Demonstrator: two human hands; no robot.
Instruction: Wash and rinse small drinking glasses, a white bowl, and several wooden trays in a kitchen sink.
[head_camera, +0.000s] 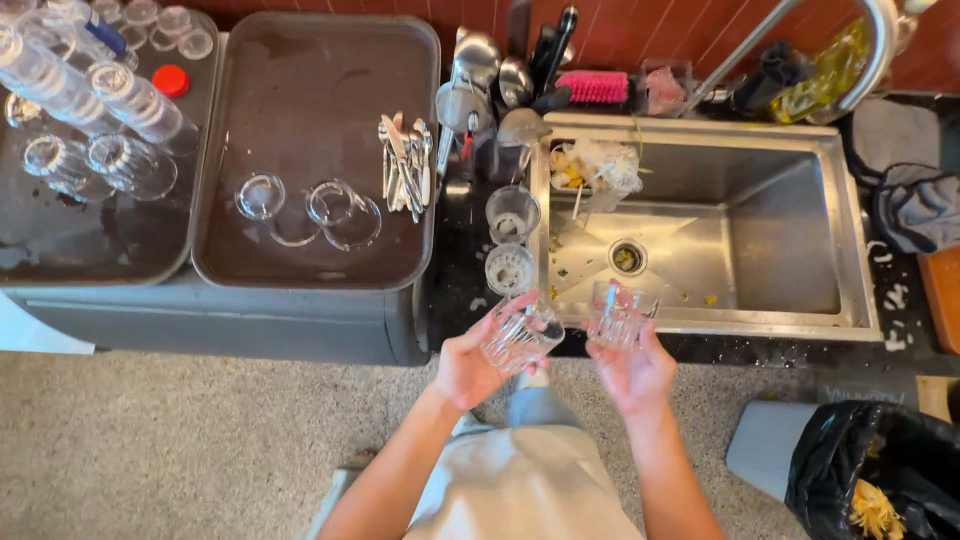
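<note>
Over the steel sink's (790, 225) six-o'clock rim, the left hand (472, 362) grips a tilted clear cut-glass tumbler (520, 335) and the right hand (632, 368) grips a second clear tumbler (620, 315), so drips fall clear.

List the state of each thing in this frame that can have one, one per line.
left hand: holding a clear cut glass, tilted on its side
right hand: holding a second clear glass, upright
sink: no standing water, food scraps around the drain
brown tray: wet, two glasses and cutlery on it
faucet: no water visible
bin: open, black liner, scraps inside
</note>
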